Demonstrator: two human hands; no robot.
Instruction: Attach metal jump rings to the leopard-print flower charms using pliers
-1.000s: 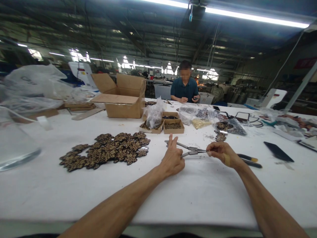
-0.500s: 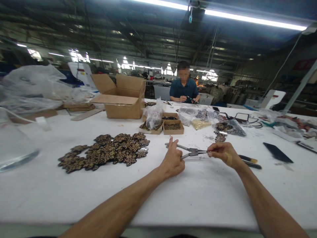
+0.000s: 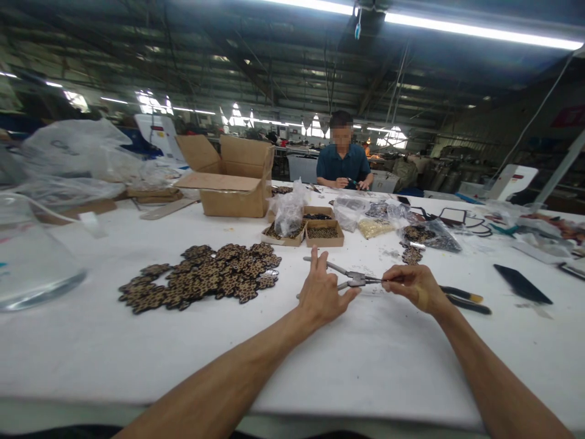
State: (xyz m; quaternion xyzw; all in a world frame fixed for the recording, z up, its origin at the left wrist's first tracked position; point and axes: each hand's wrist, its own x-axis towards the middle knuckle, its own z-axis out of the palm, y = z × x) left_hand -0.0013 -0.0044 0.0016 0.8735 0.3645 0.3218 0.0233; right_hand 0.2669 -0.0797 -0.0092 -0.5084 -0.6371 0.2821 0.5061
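My left hand (image 3: pixel 323 289) is around the handles of grey pliers (image 3: pixel 356 280), whose handles are spread and whose jaws point right. At the jaw tips, my right hand (image 3: pixel 411 286) pinches something too small to make out. A strip of tape is on the back of that hand. Beyond its wrist, a second pair of pliers with black and yellow handles (image 3: pixel 467 300) lies on the white table (image 3: pixel 356 366). To the left spreads a pile of leopard-print pieces (image 3: pixel 205 274). Tiny bits are scattered behind the grey pliers.
An open cardboard box (image 3: pixel 235 201) stands at the back left, near small trays of metal parts (image 3: pixel 323 233). Plastic bags (image 3: pixel 434 235) and a dark flat object (image 3: pixel 521 283) lie right. A person (image 3: pixel 343 161) sits opposite, holding a tool.
My left thumb has stretched out to the right, away from the lower handle. The view has shifted slightly, so the table items appear a little further right. My right hand keeps its pinch.
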